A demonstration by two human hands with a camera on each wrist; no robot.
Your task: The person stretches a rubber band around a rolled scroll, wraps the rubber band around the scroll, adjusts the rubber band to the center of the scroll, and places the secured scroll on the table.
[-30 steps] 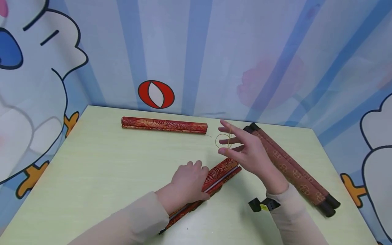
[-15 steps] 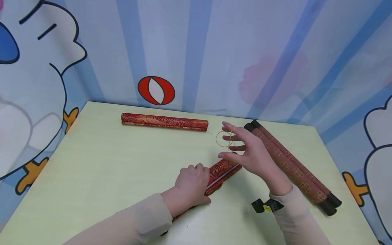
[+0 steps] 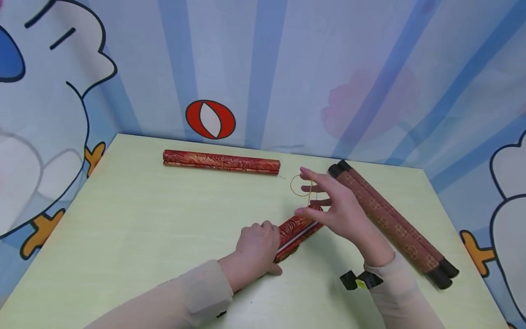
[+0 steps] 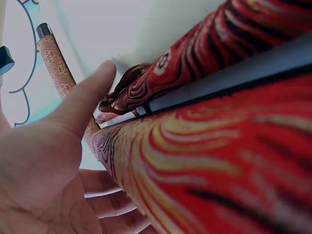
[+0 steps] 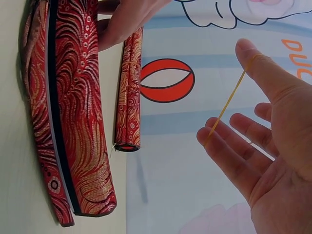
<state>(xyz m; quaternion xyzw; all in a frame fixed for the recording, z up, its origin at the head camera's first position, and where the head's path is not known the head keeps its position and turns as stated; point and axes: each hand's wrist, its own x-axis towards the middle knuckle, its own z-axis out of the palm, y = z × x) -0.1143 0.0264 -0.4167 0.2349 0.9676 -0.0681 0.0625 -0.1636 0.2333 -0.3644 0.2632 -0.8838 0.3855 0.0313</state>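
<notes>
A red, gold-patterned scroll (image 3: pixel 293 230), rolled from both sides with a pale strip between the rolls, lies slanting on the table. My left hand (image 3: pixel 259 249) grips its middle from above. In the left wrist view the thumb (image 4: pixel 90 97) lies on one side and the fingers on the other. Over the scroll's far end hangs my right hand (image 3: pixel 339 208), thumb and fingers spread. A thin yellow rubber band (image 5: pixel 228 107) stretches between thumb and index finger in the right wrist view. From the head, a loose loop of it shows beside the fingers.
At the back of the table (image 3: pixel 135 219) lies another red rolled scroll (image 3: pixel 222 162), with a thin string end by it. Two brown scrolls (image 3: pixel 390 224) with black ends lie slanting on the right. A printed cloth backdrop (image 3: pixel 279 68) stands behind.
My right hand has come down a little toward the scroll's far end, the band still stretched on its fingers. The left hand keeps its grip. The head view has tilted slightly.
</notes>
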